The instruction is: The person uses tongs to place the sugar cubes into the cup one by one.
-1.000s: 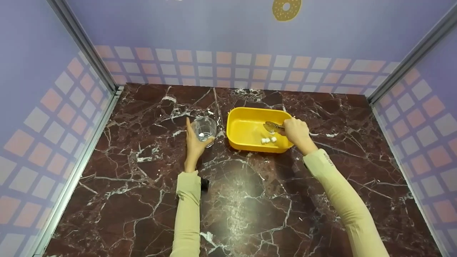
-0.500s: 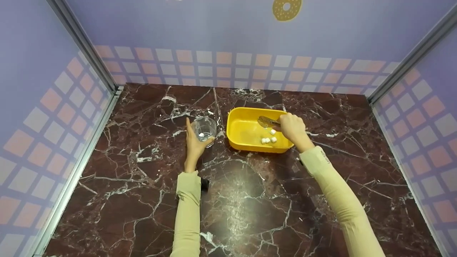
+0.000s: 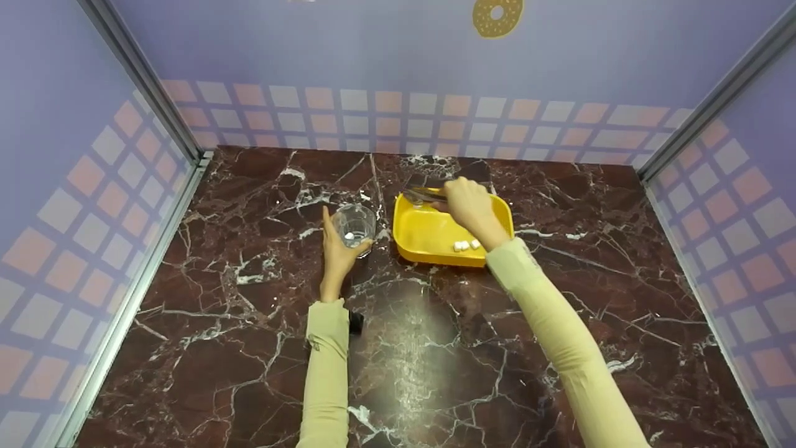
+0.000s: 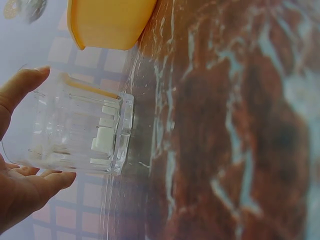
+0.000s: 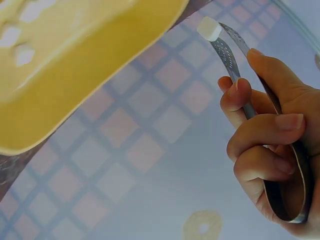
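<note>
My left hand (image 3: 337,256) holds a clear drinking glass (image 3: 357,219) upright on the dark marble surface, thumb on one side and fingers on the other. In the left wrist view a white cube (image 4: 105,139) lies at the glass's bottom; other white shapes there may be reflections. My right hand (image 3: 471,204) grips metal tongs (image 3: 426,194) above the back of the yellow basin (image 3: 429,239). Between the tong tips, in the right wrist view, is a small white cube (image 5: 209,28). Several more white cubes (image 3: 465,246) lie on the basin floor.
The basin stands just right of the glass, with a narrow gap between them. A tiled-pattern wall (image 3: 407,121) closes off the back of the marble surface (image 3: 249,354). Side walls (image 3: 118,180) rise at left and right.
My right hand has carried the tongs left and upward from the basin's right part to its back left, a white cube between the tips. The left hand and glass stay put.
</note>
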A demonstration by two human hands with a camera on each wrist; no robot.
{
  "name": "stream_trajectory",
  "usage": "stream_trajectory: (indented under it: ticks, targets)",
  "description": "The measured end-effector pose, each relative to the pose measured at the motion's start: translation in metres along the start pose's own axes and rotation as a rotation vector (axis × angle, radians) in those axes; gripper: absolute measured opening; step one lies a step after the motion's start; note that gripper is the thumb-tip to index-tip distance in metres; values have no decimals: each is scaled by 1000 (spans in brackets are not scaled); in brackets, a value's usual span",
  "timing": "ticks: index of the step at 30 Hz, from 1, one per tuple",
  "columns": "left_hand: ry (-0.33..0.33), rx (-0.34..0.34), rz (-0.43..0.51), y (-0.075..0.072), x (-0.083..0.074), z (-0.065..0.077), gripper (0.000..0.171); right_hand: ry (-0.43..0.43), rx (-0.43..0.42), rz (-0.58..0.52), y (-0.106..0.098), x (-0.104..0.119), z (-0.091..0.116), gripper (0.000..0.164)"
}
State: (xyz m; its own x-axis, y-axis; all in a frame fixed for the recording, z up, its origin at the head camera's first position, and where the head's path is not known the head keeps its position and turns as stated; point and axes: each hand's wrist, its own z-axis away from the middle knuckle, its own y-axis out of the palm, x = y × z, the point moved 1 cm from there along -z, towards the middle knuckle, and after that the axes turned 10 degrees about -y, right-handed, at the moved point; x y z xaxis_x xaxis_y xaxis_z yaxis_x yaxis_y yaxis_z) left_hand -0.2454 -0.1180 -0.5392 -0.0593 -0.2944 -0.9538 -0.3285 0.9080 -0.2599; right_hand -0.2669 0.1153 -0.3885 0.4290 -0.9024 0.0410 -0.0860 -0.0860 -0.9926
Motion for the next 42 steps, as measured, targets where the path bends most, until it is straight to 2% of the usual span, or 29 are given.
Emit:
stream_trajectory:
  ticks: [10,22,32,42]
  targets:
    - [-6,4,-10,-1,0,1,114,-48,19,-37,-3,40,-23,33]
    - [-13,0,-18,-1,1,0,115,-96,15,-65,18,77,-29,32]
    - [-29,2,-42,-2,-2,0,113,-112,12,-78,34,88,-26,30]
    - [-21,4,-46,-1,-2,0,113,-114,-1,-78,30,84,-21,33]
